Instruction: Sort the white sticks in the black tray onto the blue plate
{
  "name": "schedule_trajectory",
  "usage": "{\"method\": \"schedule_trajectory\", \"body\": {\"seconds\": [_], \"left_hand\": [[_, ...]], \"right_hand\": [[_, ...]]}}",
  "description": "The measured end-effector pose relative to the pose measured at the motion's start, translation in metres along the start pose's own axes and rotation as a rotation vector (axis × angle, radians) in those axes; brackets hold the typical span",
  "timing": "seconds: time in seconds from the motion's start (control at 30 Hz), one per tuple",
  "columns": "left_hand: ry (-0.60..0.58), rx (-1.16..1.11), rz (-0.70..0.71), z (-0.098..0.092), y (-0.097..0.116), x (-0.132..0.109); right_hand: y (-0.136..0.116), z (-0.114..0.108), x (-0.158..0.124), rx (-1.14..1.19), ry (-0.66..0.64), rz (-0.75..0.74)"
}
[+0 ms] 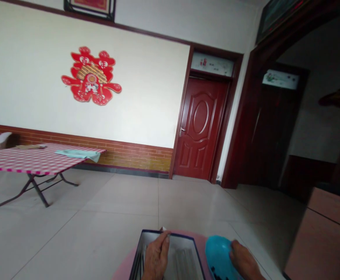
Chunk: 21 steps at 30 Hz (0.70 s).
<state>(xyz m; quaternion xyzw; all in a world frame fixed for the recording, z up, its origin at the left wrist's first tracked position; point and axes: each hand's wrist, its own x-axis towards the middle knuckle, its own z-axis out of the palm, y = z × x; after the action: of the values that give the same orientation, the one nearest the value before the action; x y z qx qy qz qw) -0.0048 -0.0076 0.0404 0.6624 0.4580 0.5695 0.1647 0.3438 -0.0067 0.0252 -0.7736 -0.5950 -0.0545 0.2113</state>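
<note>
At the bottom of the view, my left hand (156,256) is over a shallow white box with a dark blue rim (184,235). Its fingers are pressed together near the far rim. A small pale bit shows by the fingertips, but I cannot make out what they hold. Several dark thin rods (140,261) lie along the box's left side, and pale, clear-looking strips (184,262) fill its right part. My right hand (245,260), closed and slightly blurred, is at the right rim of a blue bowl (218,249). Small dark pieces (216,273) lie in that bowl.
Box and bowl rest on a pink round surface (200,238). To the left stands a folding table with a checked cloth (41,159), a light blue cloth (81,154) on it. A pinkish cabinet (324,237) is at right. Tiled floor leads to a red door (201,128).
</note>
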Motion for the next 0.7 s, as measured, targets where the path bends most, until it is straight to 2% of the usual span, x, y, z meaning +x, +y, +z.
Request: {"method": "schedule_trajectory", "body": {"seconds": [0.13,0.17,0.27,0.3,0.37,0.43,0.53,0.7], "left_hand": [[-0.073,-0.024,-0.01,0.001,0.001,0.0],[-0.08,-0.025,-0.015,0.001,0.001,0.0],[-0.094,-0.023,-0.019,0.0,-0.001,0.001],[-0.098,-0.02,-0.017,-0.001,-0.001,0.001],[-0.106,-0.009,-0.009,-0.002,-0.003,0.002],[-0.114,0.005,0.0,-0.002,-0.005,0.002],[-0.118,0.038,0.003,0.002,-0.008,0.001],[-0.131,0.077,0.021,0.008,-0.012,-0.001]], "right_hand": [[-0.074,-0.018,0.007,0.442,0.142,-0.02],[-0.096,-0.02,0.006,0.576,0.137,-0.017],[-0.159,-0.014,-0.008,0.935,0.005,0.1],[-0.177,-0.01,-0.015,1.035,-0.036,0.141],[-0.203,0.001,-0.027,1.237,-0.035,0.227],[-0.218,0.013,-0.037,1.419,-0.041,0.28],[-0.222,0.029,-0.046,1.57,-0.053,0.327],[-0.211,0.039,-0.047,1.521,-0.039,0.355]]}}
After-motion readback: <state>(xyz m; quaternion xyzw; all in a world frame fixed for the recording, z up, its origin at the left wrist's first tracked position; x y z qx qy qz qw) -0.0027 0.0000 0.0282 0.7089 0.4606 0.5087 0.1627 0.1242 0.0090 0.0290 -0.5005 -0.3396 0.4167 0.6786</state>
